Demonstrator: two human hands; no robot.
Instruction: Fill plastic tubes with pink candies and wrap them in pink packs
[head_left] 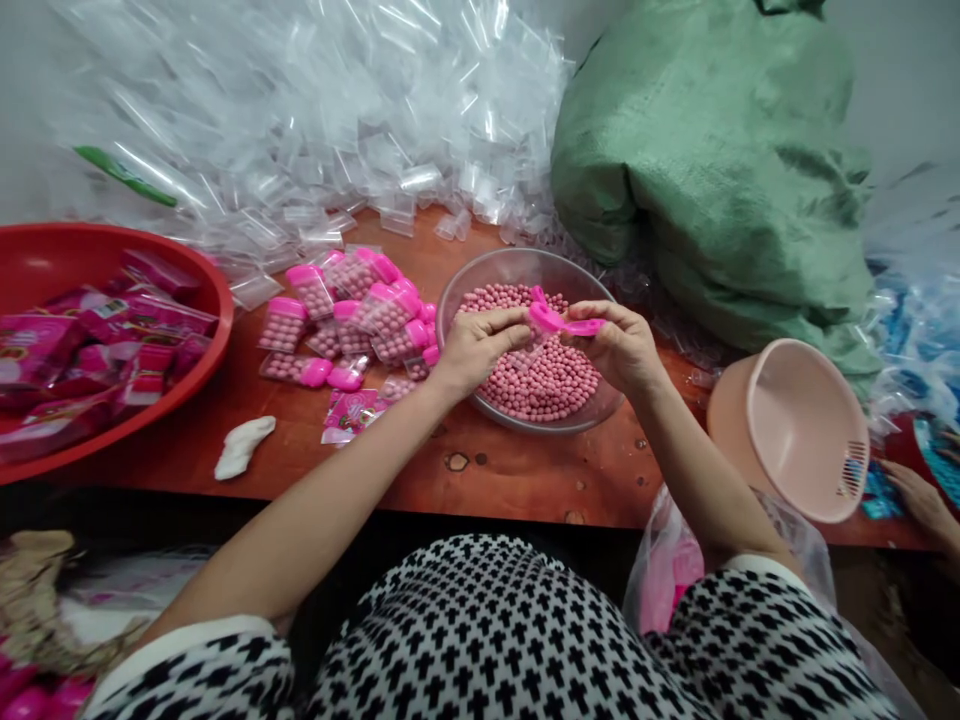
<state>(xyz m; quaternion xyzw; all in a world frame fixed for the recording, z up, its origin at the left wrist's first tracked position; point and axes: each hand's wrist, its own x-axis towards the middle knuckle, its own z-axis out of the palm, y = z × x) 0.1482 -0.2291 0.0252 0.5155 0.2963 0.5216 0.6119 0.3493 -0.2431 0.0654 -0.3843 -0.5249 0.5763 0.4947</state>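
Note:
Over a grey see-through bowl [540,425] full of small pink balls [536,385], both my hands pinch a bright pink flip-top cap [551,318]. The cap is spread open, one half toward each hand. My left hand [480,345] has its fingers closed at the left part, where a clear plastic container seems to hang below, though its outline is hard to make out. Fingers of my right hand [622,345] close on the right half. Left of the bowl lies a pile of clear containers [360,310] with pink caps, filled with pink balls.
A red basin [217,350] of pink packets stands at left, near a white crumpled piece [244,447]. Clear empty containers [337,100] heap at the back beside a green sack [705,150]. A peach basket [787,430] lies tilted; another person's hand [915,495] is at far right.

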